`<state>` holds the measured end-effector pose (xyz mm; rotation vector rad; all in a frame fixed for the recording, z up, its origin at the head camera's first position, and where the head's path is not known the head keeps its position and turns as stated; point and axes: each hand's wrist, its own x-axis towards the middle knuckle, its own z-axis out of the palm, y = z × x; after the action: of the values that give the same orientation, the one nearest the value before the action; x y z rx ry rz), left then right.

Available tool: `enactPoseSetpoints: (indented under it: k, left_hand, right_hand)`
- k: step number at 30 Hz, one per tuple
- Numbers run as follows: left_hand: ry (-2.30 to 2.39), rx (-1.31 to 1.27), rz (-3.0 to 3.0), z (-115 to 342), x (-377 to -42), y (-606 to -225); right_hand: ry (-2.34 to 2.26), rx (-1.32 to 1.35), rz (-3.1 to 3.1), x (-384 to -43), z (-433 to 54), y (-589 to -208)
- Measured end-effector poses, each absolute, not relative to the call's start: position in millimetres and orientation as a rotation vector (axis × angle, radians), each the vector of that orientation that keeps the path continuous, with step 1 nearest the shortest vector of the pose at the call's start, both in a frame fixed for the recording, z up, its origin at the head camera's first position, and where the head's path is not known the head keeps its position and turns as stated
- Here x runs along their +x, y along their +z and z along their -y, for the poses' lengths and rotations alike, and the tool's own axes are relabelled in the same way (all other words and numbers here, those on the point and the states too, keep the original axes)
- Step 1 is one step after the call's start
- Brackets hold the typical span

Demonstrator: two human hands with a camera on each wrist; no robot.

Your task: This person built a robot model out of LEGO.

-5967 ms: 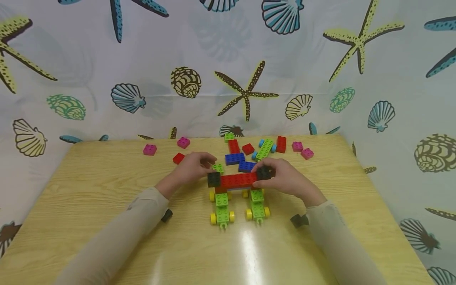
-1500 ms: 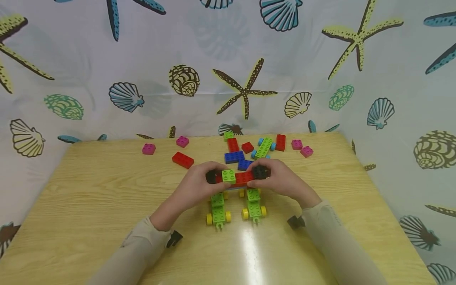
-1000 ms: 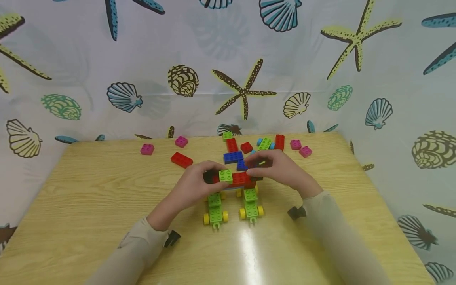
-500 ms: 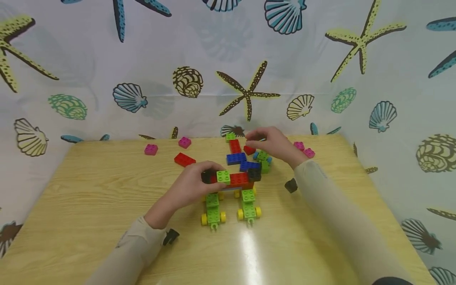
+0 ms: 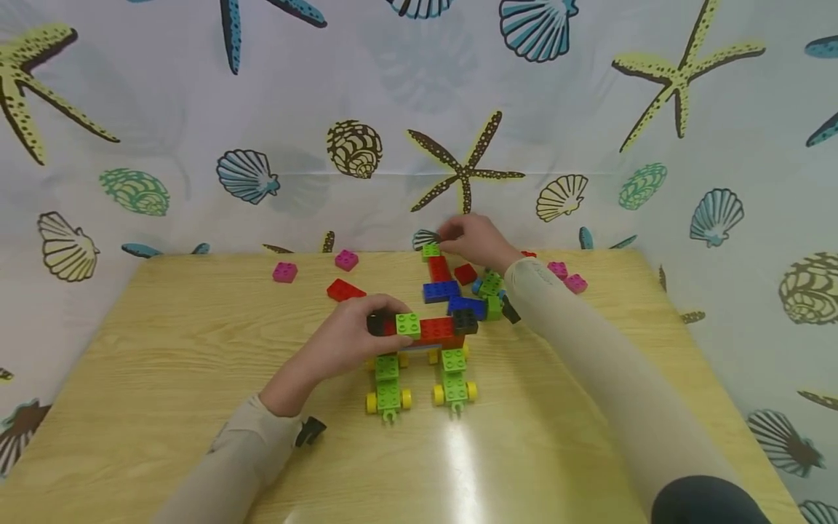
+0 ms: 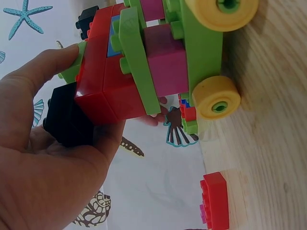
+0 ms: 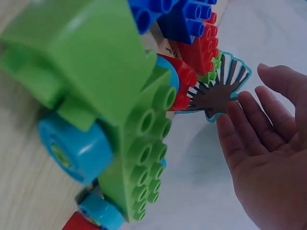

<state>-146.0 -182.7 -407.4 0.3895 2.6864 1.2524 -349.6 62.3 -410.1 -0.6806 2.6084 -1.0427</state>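
My left hand [image 5: 347, 335] grips the left end of a toy brick build, its thumb at a light green brick [image 5: 409, 325] on top of the red bricks [image 5: 437, 330]. In the left wrist view, its fingers curl round a black brick [image 6: 68, 115] at that end. Another black brick [image 5: 465, 321] caps the right end. Below are two light green wheeled bases [image 5: 455, 388] with yellow wheels, and a magenta brick [image 6: 164, 60] shows between green layers. My right hand [image 5: 479, 240] reaches over the table's back, close to a small green brick [image 5: 430, 251]; its fingers hold nothing.
A green car base [image 7: 146, 143] with blue wheels lies right of centre, beside blue bricks [image 5: 441, 292] and red bricks [image 5: 439, 269]. A red brick [image 5: 345, 290] lies left. Magenta bricks [image 5: 284, 272] sit at both sides. A patterned curtain [image 5: 393, 87] stands behind the table.
The green brick has come onto the red bricks in my left hand. My right hand has left the build's right end and moved to the back. A green block now shows at the blue-wheeled base's near end.
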Motion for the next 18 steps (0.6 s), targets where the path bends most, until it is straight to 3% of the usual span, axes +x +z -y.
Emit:
enactPoseSetpoints:
  k: [18]
  left_hand:
    - [1.265, 0.398, -2.677, 181.7, -144.9, -411.8]
  right_hand:
    - [-0.810, -0.708, -2.683, -369.9, -27.3, -439.2]
